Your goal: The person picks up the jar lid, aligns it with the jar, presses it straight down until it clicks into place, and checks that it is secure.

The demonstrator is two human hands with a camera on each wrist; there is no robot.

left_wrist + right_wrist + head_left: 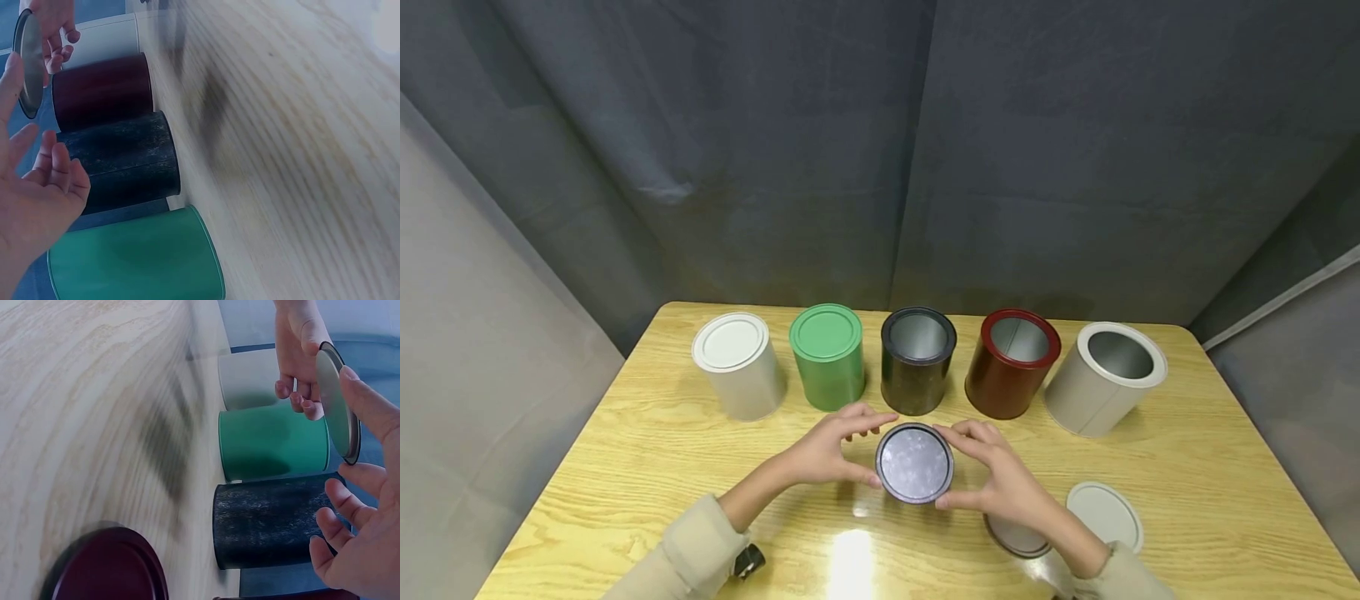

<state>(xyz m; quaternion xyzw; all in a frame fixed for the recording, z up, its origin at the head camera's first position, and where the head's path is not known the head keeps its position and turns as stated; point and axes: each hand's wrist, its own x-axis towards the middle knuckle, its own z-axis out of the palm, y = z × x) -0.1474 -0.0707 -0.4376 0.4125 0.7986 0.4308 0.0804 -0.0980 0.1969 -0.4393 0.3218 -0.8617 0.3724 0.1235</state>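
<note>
both hands on the black lid [914, 463], held just above the counter [625, 433]

left hand [829, 450] and right hand [1000, 479] pinch its rim, right in front of the open black tin [917, 360]. the dark red lid [1017, 537] is half hidden under the right wrist; bare counter to the left.

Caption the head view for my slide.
Both hands, left and right, hold a black lid before five tins on a wooden table.

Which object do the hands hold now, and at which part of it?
Both hands, left hand and right hand, hold the black lid by its rim, fingertips at opposite sides.
</note>
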